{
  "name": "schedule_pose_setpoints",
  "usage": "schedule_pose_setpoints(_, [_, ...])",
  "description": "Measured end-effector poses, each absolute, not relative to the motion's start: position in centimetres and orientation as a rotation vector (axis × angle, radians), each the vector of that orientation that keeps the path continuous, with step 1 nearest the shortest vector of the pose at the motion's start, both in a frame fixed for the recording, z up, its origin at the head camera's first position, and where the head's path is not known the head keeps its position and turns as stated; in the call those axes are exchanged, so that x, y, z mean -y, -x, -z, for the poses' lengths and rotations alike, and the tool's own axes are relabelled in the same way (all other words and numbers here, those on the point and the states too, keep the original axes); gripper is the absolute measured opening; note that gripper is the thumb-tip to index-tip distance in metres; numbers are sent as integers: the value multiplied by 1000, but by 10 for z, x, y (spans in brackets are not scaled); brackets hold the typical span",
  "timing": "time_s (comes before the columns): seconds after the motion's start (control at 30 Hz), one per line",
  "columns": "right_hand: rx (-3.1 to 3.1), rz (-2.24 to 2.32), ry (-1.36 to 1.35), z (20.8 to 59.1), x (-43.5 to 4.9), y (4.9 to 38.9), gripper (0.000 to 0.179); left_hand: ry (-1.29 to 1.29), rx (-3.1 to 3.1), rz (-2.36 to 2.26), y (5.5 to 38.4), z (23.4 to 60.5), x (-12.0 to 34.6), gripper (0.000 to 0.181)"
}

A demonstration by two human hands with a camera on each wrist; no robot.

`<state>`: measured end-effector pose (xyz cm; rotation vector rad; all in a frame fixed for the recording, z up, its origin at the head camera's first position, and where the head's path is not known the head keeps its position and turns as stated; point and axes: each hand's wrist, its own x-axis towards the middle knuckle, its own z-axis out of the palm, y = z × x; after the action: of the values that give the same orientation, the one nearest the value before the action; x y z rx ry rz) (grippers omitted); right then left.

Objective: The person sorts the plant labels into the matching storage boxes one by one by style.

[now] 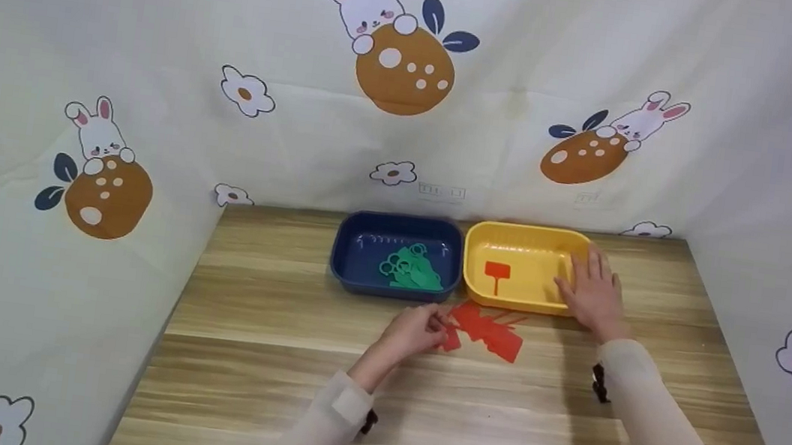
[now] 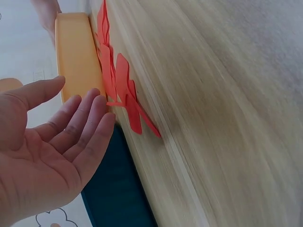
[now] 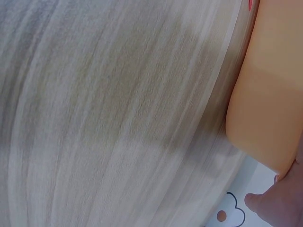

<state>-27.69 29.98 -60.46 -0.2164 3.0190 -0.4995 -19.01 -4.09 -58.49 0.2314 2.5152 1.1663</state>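
My left hand point(image 1: 417, 329) is held beside a loose pile of flat red tags with thin stems point(image 1: 482, 324) on the wooden table. In the left wrist view its fingers point(image 2: 87, 127) are spread and loosely bent, with nothing held between them. Close to the fingertips lies a red tag point(image 2: 124, 80); whether they touch cannot be told. My right hand point(image 1: 593, 292) rests on the right rim of a yellow basket point(image 1: 522, 304), its thumb over the inside and its fingers extended. One red tag point(image 1: 497, 270) lies inside this basket. Most of the right hand is out of the right wrist view.
A dark blue basket point(image 1: 342, 261) stands directly left of the yellow one, holding several flat green pieces with ring ends point(image 1: 416, 270). Both baskets are near the table's back edge, before a printed cloth point(image 1: 496, 144) hung around the table point(image 1: 255, 387).
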Motion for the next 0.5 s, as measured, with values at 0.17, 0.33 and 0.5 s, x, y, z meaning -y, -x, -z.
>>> schedule_pose_setpoints(0.17, [-3013, 500, 214, 605, -300, 277, 70, -256, -2596, -1024, 189, 586, 47, 28])
schedule_pose_setpoints(0.33, [-3028, 497, 217, 603, -299, 276, 69, -234, -2613, -970, 186, 587, 51, 26])
schedule_pose_setpoints(0.5, [-3031, 522, 221, 603, -300, 275, 69, -211, -2644, -905, 183, 589, 52, 27])
